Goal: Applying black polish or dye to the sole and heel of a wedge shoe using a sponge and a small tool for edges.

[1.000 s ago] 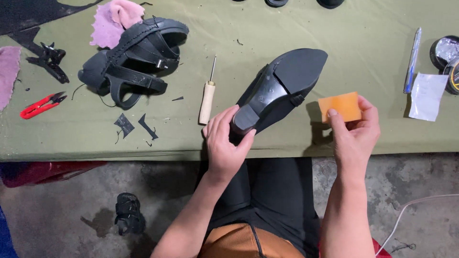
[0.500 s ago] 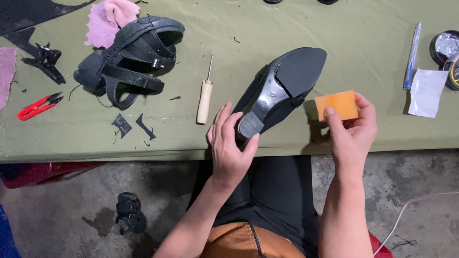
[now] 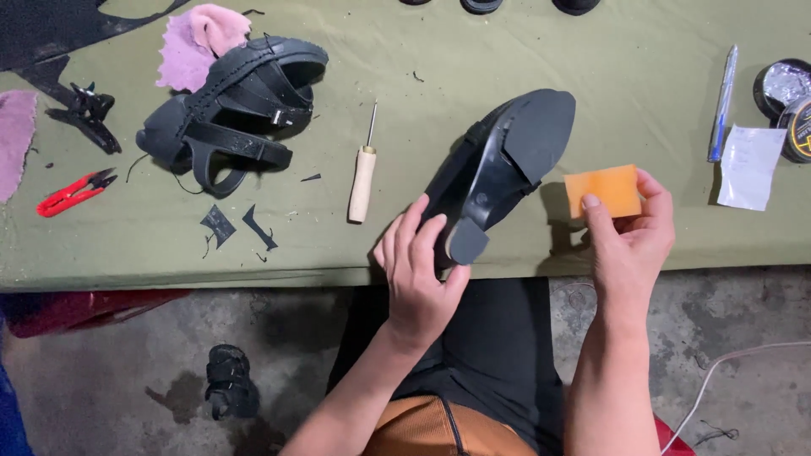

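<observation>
Left hand [image 3: 420, 274] wraps the heel end of a black heeled shoe [image 3: 503, 165], fingers curled round it; the shoe lies sole-up at the near edge of the olive cloth-covered table [image 3: 591, 51], its sole matte and smooth, the heel a blunt block. Right hand [image 3: 632, 236] pinches a flat orange rectangular block [image 3: 603, 191] between thumb and fingertips, just beside the shoe (not touching it). Left of the shoe: a wooden-handled awl [image 3: 363, 173] with thin metal spike, a black strappy sandal [image 3: 232, 114], red snips [image 3: 72, 192], fuzzy pink cloth scrap [image 3: 203, 38].
</observation>
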